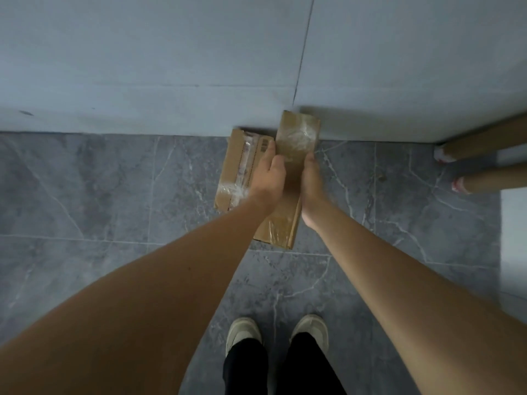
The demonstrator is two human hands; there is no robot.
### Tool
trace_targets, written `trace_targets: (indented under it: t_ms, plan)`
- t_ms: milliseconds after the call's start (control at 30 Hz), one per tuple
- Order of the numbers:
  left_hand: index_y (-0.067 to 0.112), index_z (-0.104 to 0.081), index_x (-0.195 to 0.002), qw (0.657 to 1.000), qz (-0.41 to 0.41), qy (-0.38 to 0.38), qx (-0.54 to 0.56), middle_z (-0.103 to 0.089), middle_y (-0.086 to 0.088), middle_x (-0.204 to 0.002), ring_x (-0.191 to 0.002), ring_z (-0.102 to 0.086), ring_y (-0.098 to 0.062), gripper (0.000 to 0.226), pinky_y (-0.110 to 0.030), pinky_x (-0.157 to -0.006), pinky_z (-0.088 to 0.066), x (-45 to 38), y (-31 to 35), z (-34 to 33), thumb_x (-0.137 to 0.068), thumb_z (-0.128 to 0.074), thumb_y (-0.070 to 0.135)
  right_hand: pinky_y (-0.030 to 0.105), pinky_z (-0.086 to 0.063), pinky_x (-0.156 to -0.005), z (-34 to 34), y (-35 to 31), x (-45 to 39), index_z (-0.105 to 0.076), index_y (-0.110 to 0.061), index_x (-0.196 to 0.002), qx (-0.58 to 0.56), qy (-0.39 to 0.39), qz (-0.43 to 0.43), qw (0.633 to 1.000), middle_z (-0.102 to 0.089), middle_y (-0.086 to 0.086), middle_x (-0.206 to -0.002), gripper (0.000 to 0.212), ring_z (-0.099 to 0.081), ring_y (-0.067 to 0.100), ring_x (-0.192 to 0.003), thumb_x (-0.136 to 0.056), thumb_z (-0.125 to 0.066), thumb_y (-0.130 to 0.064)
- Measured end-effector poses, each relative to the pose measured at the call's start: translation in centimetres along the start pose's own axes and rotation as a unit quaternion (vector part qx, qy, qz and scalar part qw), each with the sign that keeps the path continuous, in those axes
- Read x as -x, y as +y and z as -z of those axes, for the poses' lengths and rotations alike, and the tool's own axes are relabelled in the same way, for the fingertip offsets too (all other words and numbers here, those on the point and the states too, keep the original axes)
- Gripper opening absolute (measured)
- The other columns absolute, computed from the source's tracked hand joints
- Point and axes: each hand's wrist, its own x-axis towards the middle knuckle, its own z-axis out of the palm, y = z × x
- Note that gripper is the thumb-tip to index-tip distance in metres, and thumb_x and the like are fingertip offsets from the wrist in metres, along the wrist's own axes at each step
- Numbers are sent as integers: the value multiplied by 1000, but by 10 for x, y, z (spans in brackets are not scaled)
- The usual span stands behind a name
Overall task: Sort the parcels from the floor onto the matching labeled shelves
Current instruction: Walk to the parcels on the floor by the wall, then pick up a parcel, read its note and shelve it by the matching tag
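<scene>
both hands (271, 178) (310, 181) grip a taped parcel (298, 135), second parcel (239, 169) on floor (114, 195)

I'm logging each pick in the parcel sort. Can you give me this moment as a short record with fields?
held item: long cardboard parcel, taped, held between both hands
left hand: grips the parcel's left side
right hand: grips its right side
on floor: second cardboard parcel, by the wall
also there: two cardboard tubes, far right
shelves: not in view
</scene>
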Motion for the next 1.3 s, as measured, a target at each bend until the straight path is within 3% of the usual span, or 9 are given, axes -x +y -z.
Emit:
trace_targets:
  t_ms: [233, 300, 400, 600, 800, 1000, 1133, 1300]
  plan:
    - [22, -26, -157, 999, -1, 22, 45, -29, -2, -162, -147, -28, -21, 52, -36, -122, -21, 105, 109, 44, -105, -29, 19, 55, -52, -107, -22, -100, 126, -48, -25, -150, -7, -5, 17, 1000, -66, 8, -137, 77, -66, 30, -122, -86, -36, -66]
    - [24, -26, -157, 998, -4, 27, 61, -31, -4, -161, -145, -32, -22, 52, -35, -119, -24, 137, 139, 54, -105, -29, 20, 57, -50, -108, -28, -128, 164, -44, -26, -151, 5, -7, 29, 1000, -63, 10, -140, 71, -64, 32, -124, -93, -36, -66]
    - [24, -25, -157, 996, -8, 28, 84, -31, -3, -160, -143, -34, -22, 52, -34, -116, -27, 195, 178, 69, -105, -28, 18, 58, -48, -110, -30, -165, 224, -36, -23, -156, 4, -15, 47, 999, -57, 13, -146, 53, -60, 34, -128, -109, -28, -47]
    - [23, -28, -156, 992, -33, 26, 123, -35, -3, -158, -142, -36, -21, 50, -35, -119, -28, 319, 257, 96, -107, -26, 20, 57, -47, -112, -33, -228, 361, -28, -20, -160, 19, -20, 92, 995, -51, 11, -153, 56, -56, 32, -134, -111, -28, -47]
    - [22, -28, -156, 986, -100, 41, 125, -33, -5, -160, -144, -34, -24, 51, -40, -121, -28, 402, 321, 119, -105, -27, 16, 56, -47, -112, -42, -286, 449, -36, -21, -156, 25, -36, 151, 988, -56, 11, -149, 59, -58, 31, -132, -106, -29, -51]
    - [18, -28, -155, 970, -185, 71, 139, -33, -2, -160, -146, -32, -18, 52, -28, -118, -25, 484, 367, 126, -104, -29, 12, 53, -40, -119, -42, -345, 539, -28, -17, -161, 68, -31, 230, 970, -47, 12, -158, 67, -50, 32, -142, -104, -26, -51]
    - [18, -28, -156, 955, -242, 78, 153, -33, -1, -160, -146, -32, -17, 53, -34, -122, -24, 545, 402, 128, -103, -29, 11, 50, -39, -120, -33, -379, 608, -34, -23, -160, 65, -50, 263, 961, -49, 8, -157, 79, -51, 27, -141, -92, -22, -61]
    - [19, -28, -155, 937, -309, 86, 142, -32, 0, -160, -146, -30, -16, 52, -24, -117, -21, 623, 462, 134, -104, -28, 11, 50, -40, -119, -27, -435, 694, -37, -28, -158, 63, -56, 315, 945, -52, 4, -154, 84, -53, 25, -139, -86, -19, -68]
